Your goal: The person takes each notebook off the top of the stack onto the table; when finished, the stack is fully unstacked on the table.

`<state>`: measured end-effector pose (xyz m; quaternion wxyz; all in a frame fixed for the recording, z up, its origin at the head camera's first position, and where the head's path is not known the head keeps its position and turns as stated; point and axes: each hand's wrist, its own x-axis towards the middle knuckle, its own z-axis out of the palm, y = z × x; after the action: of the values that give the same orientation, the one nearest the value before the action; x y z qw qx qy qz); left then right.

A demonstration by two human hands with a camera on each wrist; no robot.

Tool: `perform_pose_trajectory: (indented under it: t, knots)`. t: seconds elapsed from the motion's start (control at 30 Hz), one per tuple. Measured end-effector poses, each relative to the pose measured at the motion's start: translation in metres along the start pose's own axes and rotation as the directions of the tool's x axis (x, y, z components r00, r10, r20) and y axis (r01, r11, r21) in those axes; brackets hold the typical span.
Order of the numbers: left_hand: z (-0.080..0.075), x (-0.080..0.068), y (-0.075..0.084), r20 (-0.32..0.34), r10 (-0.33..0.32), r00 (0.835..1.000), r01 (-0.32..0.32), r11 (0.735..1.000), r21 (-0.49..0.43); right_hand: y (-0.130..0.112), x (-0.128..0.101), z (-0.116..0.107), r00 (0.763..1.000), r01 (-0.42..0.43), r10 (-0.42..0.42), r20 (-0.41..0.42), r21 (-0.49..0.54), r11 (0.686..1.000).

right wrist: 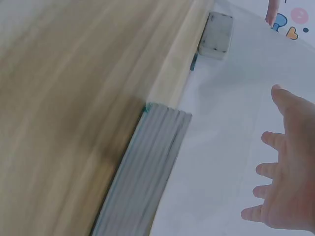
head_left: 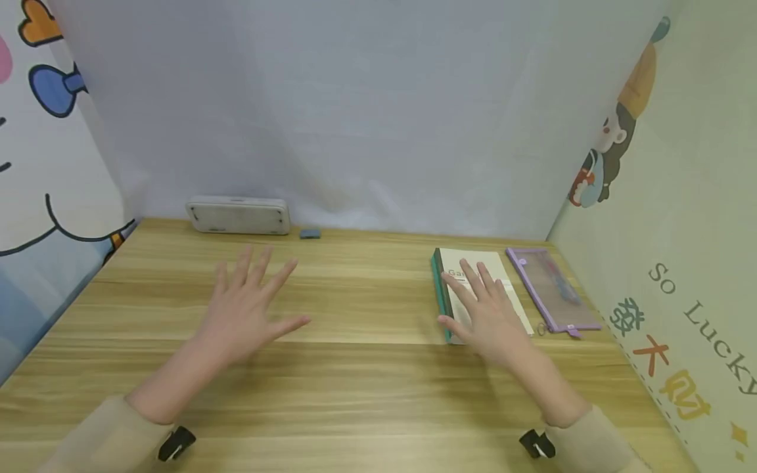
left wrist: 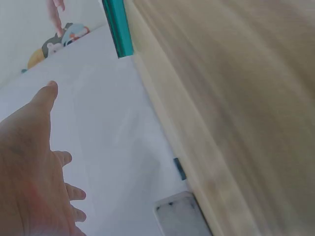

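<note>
A cream-covered book (head_left: 503, 276) with a teal spine lies flat on the wooden desk (head_left: 367, 368) at the right. My right hand (head_left: 485, 309) hovers over it with straight, spread fingers; whether it touches the cover I cannot tell. In the right wrist view the same hand (right wrist: 288, 177) is spread beside the book's page edges (right wrist: 147, 167). My left hand (head_left: 248, 305) is spread, palm down, above the bare desk left of centre, holding nothing. The left wrist view shows that open hand (left wrist: 34, 167) and the book's teal spine (left wrist: 117, 27) far off.
A purple mesh pencil pouch (head_left: 552, 289) lies right of the book near the side wall. A white rectangular case (head_left: 238, 215) and a small grey block (head_left: 310, 233) sit at the desk's back edge against the white curtain. Cartoon-printed panels close both sides.
</note>
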<state>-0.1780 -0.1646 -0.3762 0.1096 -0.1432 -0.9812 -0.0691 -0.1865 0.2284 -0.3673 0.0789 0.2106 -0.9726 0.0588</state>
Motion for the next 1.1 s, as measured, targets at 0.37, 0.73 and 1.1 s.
perform_pose_trajectory:
  t: [0.37, 0.73, 1.1]
  knots:
    - [-0.021, 0.038, 0.037, -0.017, 0.096, 0.995, -0.096, 0.995, -0.008, 0.04, 0.008, -0.029, 0.999, 0.022, -0.018, -0.049, 0.068, 0.997]
    - [-0.008, 0.077, 0.099, -0.002, 0.158, 0.987, -0.158, 0.983, -0.09, 0.096, 0.005, -0.026, 0.997, -0.017, 0.029, -0.07, 0.174, 0.985]
    - [0.039, 0.108, 0.158, 0.046, 0.126, 0.991, -0.099, 0.922, -0.374, 0.137, 0.003, -0.002, 0.992, -0.123, 0.123, 0.012, 0.197, 0.973]
